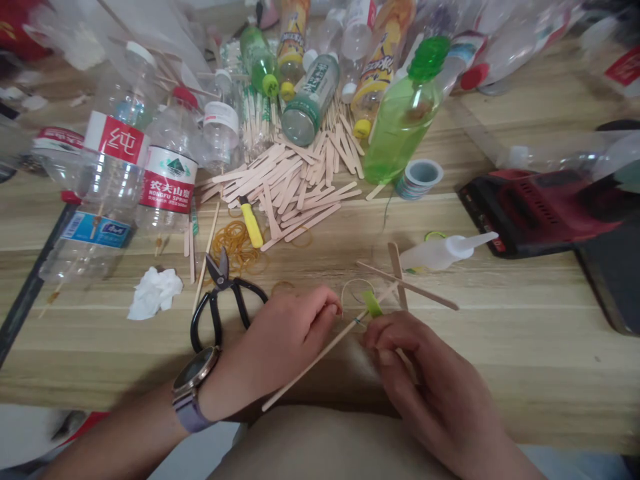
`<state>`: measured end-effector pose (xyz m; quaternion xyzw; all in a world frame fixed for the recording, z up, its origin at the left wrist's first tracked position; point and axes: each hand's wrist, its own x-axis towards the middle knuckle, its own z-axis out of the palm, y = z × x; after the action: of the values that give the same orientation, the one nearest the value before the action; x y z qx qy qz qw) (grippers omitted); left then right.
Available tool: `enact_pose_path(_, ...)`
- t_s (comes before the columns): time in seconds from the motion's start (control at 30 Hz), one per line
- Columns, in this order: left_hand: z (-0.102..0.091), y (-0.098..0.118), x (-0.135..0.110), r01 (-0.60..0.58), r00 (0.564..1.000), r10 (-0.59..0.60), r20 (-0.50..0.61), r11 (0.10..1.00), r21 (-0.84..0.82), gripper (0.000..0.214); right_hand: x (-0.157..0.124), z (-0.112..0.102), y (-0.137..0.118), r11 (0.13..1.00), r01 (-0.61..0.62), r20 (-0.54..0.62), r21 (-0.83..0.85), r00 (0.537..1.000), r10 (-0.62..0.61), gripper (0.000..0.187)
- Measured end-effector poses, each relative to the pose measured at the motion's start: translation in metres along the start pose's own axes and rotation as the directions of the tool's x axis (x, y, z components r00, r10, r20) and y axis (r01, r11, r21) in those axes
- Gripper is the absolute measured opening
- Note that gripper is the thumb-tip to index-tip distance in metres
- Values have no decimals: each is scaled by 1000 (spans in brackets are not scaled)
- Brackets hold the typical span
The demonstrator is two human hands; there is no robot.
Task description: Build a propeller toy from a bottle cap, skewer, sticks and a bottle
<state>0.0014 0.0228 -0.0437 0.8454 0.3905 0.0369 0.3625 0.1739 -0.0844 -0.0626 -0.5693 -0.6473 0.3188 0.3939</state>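
A thin wooden stick [311, 365] slants between my hands, with dark thread wound round it near a green strip [372, 304]. My right hand [430, 373] is closed, fingertips pinched at the lower end of the green strip. Closed fingers of my left hand [293, 330] meet a thin pale loop [345, 293] that arches toward the strip; whether it is thread or band is unclear. At the stick's far end, two flat craft sticks [425, 288] cross. Black-handled scissors [220, 280] lie open beside my left hand.
Ahead lie craft sticks [300, 177], rubber bands [235, 243] and a yellow-handled tool [251, 225]. A glue bottle [440, 253], thread spool [420, 179] and red power tool [545, 207] are to the right. A green bottle [403, 127] stands behind; labelled bottles [167, 180] and crumpled tissue [155, 293] are left.
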Motion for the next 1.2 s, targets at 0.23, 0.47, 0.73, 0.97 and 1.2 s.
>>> enact_pose_path(0.23, -7, 5, 0, 144, 989, -118, 94, 922, -360, 21, 3, 0, -1, 996, 60, -127, 67, 991, -51, 18)
enact_pose_path(0.47, -8, 9, -2, 212, 977, -173, 124, 848, -485, 20, 4, -4, -2, 994, 93, -106, 56, 991, -86, 20)
enact_pose_path(0.73, -5, 10, -5, 235, 972, -190, 138, 777, -584, 17, 11, -9, -7, 992, 123, -60, -29, 990, -124, 20)
enact_pose_path(0.97, -8, 13, -5, 360, 932, -250, 261, 703, -614, 20, 14, -11, -9, 988, 135, -1, -75, 991, -135, 17)
enact_pose_path(1.2, -15, 11, -4, 490, 842, -197, 502, 669, -559, 29, 12, -14, -10, 977, 180, 76, -112, 982, -172, 16)
